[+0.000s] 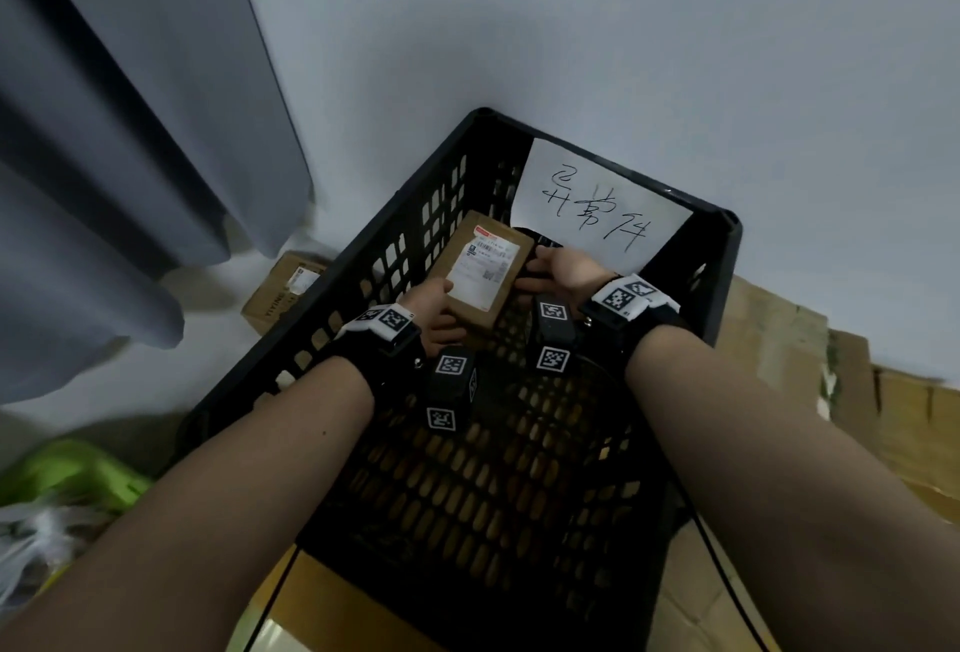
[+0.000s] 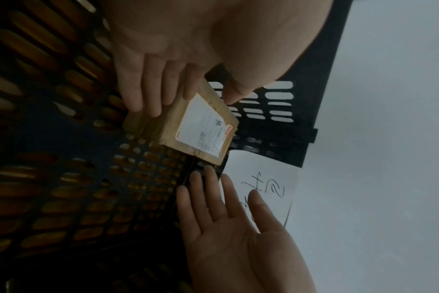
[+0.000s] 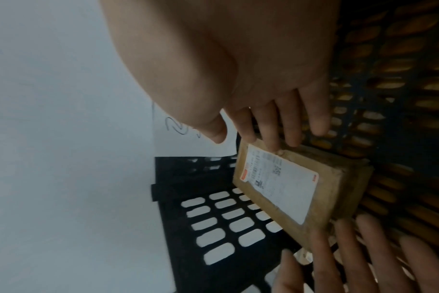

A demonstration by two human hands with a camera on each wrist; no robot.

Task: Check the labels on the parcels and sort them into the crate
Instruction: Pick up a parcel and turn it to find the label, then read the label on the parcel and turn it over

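A brown parcel [image 1: 488, 272] with a white shipping label sits tilted in the far left corner of the black slotted crate [image 1: 415, 214]. My left hand [image 1: 434, 311] holds its near end, thumb on the label face and straight fingers [image 2: 150, 95] under its side. My right hand [image 1: 550, 264] is at the far end, its straight fingertips [image 3: 271, 142] touching the parcel's [image 3: 288, 184] edge. In the left wrist view the parcel [image 2: 188, 126] lies between both hands, label up. A handwritten paper sign [image 1: 597, 204] hangs on the crate's far wall.
Outside the crate to the left a second cardboard box [image 1: 285, 287] stands on the floor by a grey curtain [image 1: 130, 157]. Flattened cardboard [image 1: 779, 339] lies right of and under the crate. A green object [image 1: 78, 474] and a plastic bag [image 1: 31, 537] lie near left.
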